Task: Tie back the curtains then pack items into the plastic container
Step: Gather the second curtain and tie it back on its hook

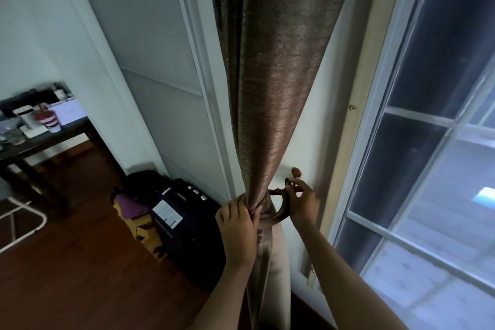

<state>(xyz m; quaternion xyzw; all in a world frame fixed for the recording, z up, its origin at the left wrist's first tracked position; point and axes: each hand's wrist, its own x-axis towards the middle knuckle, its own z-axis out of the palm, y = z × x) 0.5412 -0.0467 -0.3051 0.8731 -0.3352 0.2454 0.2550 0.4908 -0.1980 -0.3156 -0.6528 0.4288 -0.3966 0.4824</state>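
Note:
A brown curtain (278, 75) hangs between a white door frame and the window, gathered into a narrow bunch low down. A matching fabric tieback (278, 211) loops around the bunch. My left hand (237, 225) grips the gathered curtain and the tieback on the left side. My right hand (302, 202) pinches the tieback's end loop just below a brown wooden wall hook (296, 172). The plastic container is not in view.
A window (434, 155) with white bars fills the right. A dark suitcase (187, 222) and yellow and purple items stand on the wooden floor (80, 276) at the wall's foot. A dark table (37, 139) with several items is at the left, near a white metal rack (24, 222).

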